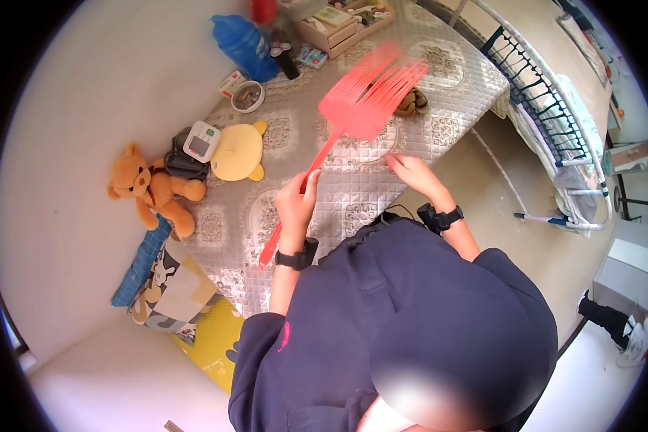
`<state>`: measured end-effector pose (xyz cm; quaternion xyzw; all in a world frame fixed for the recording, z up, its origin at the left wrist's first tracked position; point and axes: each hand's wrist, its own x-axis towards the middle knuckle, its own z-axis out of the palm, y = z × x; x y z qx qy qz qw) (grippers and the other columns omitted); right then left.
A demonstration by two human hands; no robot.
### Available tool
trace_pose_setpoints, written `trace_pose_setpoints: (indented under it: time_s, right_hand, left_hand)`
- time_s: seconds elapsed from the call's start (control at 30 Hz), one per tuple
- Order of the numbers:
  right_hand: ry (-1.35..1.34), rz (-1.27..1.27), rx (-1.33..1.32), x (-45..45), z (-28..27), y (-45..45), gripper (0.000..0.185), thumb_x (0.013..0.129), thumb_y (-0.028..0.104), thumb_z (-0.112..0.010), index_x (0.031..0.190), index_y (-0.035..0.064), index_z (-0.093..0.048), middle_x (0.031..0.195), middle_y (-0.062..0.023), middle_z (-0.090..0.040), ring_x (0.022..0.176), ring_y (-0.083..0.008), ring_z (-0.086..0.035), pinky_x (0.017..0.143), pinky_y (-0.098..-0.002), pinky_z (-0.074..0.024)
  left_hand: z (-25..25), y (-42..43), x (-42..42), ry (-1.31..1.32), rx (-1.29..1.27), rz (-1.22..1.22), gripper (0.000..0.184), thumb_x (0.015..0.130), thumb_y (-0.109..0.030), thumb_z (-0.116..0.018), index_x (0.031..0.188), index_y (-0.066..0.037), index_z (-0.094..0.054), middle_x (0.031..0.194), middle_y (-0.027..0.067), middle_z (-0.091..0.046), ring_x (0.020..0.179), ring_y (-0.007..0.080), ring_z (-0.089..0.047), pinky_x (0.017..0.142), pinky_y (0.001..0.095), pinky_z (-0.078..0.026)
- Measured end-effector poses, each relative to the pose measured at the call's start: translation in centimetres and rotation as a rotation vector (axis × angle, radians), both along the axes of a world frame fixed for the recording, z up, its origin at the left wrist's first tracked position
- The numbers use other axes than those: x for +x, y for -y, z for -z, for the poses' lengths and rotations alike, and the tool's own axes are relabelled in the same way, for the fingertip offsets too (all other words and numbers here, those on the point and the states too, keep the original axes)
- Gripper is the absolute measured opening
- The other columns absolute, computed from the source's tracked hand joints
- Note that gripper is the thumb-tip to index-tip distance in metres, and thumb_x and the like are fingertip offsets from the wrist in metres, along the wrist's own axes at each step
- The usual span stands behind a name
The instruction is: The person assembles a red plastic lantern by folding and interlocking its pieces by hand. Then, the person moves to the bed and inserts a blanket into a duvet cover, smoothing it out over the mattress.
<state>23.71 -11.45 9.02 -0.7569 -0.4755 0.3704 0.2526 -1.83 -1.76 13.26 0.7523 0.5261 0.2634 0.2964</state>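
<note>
My left hand (295,205) is closed round the handle of a red fly swatter (363,104), which is raised over the table. The swatter's wide slotted head is split into strips at its far end and slightly blurred. Behind its right side, a small brown object (412,103) is partly hidden; I cannot make out its kind. My right hand (414,175) hovers by the table's near right edge, fingers loosely extended and apparently holding nothing. Both wrists wear black bands.
A patterned quilted cloth (281,155) covers the table. Along the wall are a teddy bear (147,187), a blood pressure monitor (201,142), a yellow cushion-like item (237,153), a round tin (248,96) and a blue jug (243,47). A white-framed rack (547,93) stands right.
</note>
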Motion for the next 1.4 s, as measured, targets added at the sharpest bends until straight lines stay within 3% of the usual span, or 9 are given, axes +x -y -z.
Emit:
trace_pose_setpoints:
  time_s: [0.1, 0.23, 0.7, 0.77, 0.9, 1.0, 1.17, 1.27, 1.4]
  right_hand:
    - [-0.635, -0.165, 0.106, -1.0, -0.1, -0.3, 0.058, 0.097, 0.042, -0.046, 0.134, -0.0017, -0.043, 0.123, -0.0095, -0.059, 0.114, -0.0190, -0.054, 0.099, -0.0330, -0.0399]
    - [-1.001, 0.040, 0.306, -3.9, -2.3, -2.1, 0.046, 0.098, 0.033, -0.047, 0.128, -0.0025, -0.048, 0.124, -0.0121, -0.058, 0.112, -0.0198, -0.056, 0.099, -0.0341, -0.0427]
    - [-1.186, 0.418, 0.596, -2.8, -1.1, -2.4, 0.036, 0.099, 0.030, -0.045, 0.117, -0.0009, -0.049, 0.111, -0.0156, -0.062, 0.101, -0.0249, -0.062, 0.089, -0.0384, -0.0505]
    - [-1.375, 0.803, 0.714, -1.8, 0.4, -3.1, 0.034, 0.100, 0.035, -0.040, 0.105, 0.0025, -0.048, 0.099, -0.0140, -0.063, 0.091, -0.0268, -0.063, 0.084, -0.0444, -0.0527]
    - [-1.470, 0.884, 0.045, -2.9, 2.3, -3.5, 0.039, 0.101, 0.043, -0.030, 0.087, 0.0086, -0.043, 0.072, -0.0047, -0.050, 0.071, -0.0230, -0.056, 0.076, -0.0491, -0.0515]
    - [-1.382, 0.536, 0.485, -2.4, -2.5, -4.4, 0.038, 0.100, 0.045, -0.031, 0.083, 0.0112, -0.039, 0.065, -0.0013, -0.040, 0.061, -0.0181, -0.048, 0.069, -0.0441, -0.0511]
    - [-1.424, 0.680, 0.725, -1.6, -6.2, -6.5, 0.040, 0.098, 0.049, -0.035, 0.076, 0.0166, -0.036, 0.054, 0.0050, -0.022, 0.041, -0.0084, -0.018, 0.038, -0.0247, -0.0174]
    - [-1.618, 1.051, 0.302, -0.6, -0.2, -7.8, 0.041, 0.098, 0.050, -0.036, 0.071, 0.0182, -0.036, 0.054, 0.0048, -0.021, 0.040, -0.0095, -0.015, 0.037, -0.0266, -0.0149]
    - [-1.302, 0.572, 0.835, -2.5, -11.9, -6.3, 0.042, 0.097, 0.052, -0.036, 0.074, 0.0167, -0.037, 0.053, 0.0048, -0.023, 0.039, -0.0085, -0.015, 0.037, -0.0248, -0.0160]
  left_hand:
    - [-0.7, 0.6, 0.9, 0.155, 0.077, 0.106, 0.030, 0.087, -0.036, -0.062, 0.083, -0.007, -0.069, 0.061, 0.0158, -0.059, 0.055, 0.0326, -0.060, 0.050, 0.0381, -0.045]
    - [1.0, 1.9, 2.8, -0.031, 0.049, 0.268, 0.032, 0.087, -0.038, -0.061, 0.081, -0.008, -0.069, 0.061, 0.0157, -0.060, 0.057, 0.0339, -0.061, 0.050, 0.0399, -0.046]
    - [2.0, 3.2, 1.7, -0.147, -0.120, 0.436, 0.032, 0.091, -0.036, -0.057, 0.090, -0.005, -0.064, 0.069, 0.0188, -0.062, 0.066, 0.0383, -0.061, 0.056, 0.0427, -0.046]
    - [3.3, 3.9, 0.5, -0.191, -0.160, 0.419, 0.036, 0.092, -0.039, -0.054, 0.087, -0.005, -0.063, 0.068, 0.0196, -0.061, 0.066, 0.0396, -0.061, 0.057, 0.0457, -0.047]
    - [4.3, 4.2, -0.3, -0.219, -0.186, 0.450, 0.042, 0.092, -0.042, -0.051, 0.082, -0.002, -0.059, 0.065, 0.0217, -0.060, 0.065, 0.0426, -0.059, 0.057, 0.0496, -0.047]
    - [0.6, 3.6, 1.1, -0.178, -0.131, 0.436, 0.037, 0.093, -0.037, -0.053, 0.081, -0.002, -0.059, 0.064, 0.0224, -0.059, 0.063, 0.0421, -0.059, 0.055, 0.0488, -0.045]
    - [-3.4, 4.8, 4.3, 0.042, -0.181, 0.380, 0.032, 0.094, -0.030, -0.054, 0.092, 0.000, -0.063, 0.062, 0.0212, -0.057, 0.057, 0.0357, -0.059, 0.053, 0.0394, -0.044]
    - [-1.0, 4.6, 3.9, -0.029, -0.154, 0.384, 0.033, 0.094, -0.031, -0.053, 0.093, 0.000, -0.063, 0.063, 0.0222, -0.057, 0.059, 0.0358, -0.060, 0.054, 0.0401, -0.044]
    - [-4.4, 4.3, 4.5, 0.102, -0.179, 0.383, 0.034, 0.094, -0.032, -0.054, 0.092, 0.001, -0.062, 0.065, 0.0232, -0.057, 0.059, 0.0374, -0.059, 0.055, 0.0388, -0.045]
